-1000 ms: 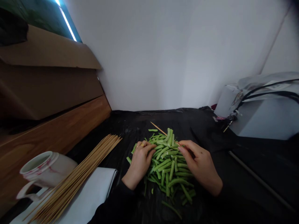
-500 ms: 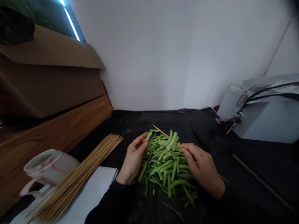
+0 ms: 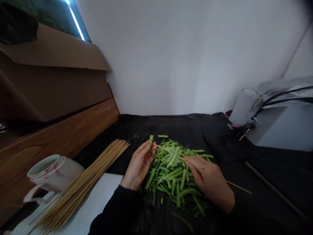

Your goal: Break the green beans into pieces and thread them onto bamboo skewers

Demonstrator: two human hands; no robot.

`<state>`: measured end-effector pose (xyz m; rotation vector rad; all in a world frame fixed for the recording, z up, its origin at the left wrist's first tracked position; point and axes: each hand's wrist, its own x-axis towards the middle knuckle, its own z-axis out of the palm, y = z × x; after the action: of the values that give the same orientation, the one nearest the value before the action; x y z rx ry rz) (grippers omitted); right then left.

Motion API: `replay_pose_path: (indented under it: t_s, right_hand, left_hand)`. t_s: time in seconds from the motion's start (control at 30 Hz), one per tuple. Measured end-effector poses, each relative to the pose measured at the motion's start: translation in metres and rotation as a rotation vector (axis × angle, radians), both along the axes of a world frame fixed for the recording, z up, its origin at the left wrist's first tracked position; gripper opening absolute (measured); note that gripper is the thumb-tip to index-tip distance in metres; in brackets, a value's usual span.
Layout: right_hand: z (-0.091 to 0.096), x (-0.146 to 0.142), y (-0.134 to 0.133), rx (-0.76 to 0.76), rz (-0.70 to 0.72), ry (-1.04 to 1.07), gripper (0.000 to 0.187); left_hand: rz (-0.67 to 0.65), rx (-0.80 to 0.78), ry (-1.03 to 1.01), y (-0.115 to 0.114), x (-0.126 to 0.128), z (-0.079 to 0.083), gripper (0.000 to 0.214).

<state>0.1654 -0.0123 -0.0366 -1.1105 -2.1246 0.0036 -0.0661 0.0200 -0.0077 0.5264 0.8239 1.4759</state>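
Observation:
Between its thumb and fingertips, my left hand pinches a short cut green bean, held upright. My right hand is closed round a thin bamboo skewer, whose tip reaches to the fingers of my left hand and whose other end sticks out past my right wrist. Several bean pieces are threaded side by side on the skewer, just ahead of my right fingers. Beneath both hands lies a loose heap of cut green beans.
A bundle of bamboo skewers lies on white paper at the left, beside a tipped mug. A cardboard box stands behind it. Black plastic sheeting covers the table. A grey-white box with cables stands at the right.
The skewer's tip has swung left and down to my left fingers, and the threaded beans came lower with it. My left hand has turned its bean piece upright.

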Motion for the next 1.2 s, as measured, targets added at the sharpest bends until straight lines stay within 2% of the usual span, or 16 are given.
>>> replay_pose_path:
  t_s: [1.0, 1.2]
  right_hand:
    - [-0.0002, -0.0004, -0.0016, -0.004, -0.027, -0.004, 0.029]
    - [0.0016, -0.0018, -0.0031, -0.010, -0.019, -0.009, 0.030]
  left_hand:
    - [0.000, 0.055, 0.109, -0.0057, 0.0044, 0.0015, 0.021]
    - [0.017, 0.023, 0.100, -0.0049, 0.0058, 0.0013, 0.016]
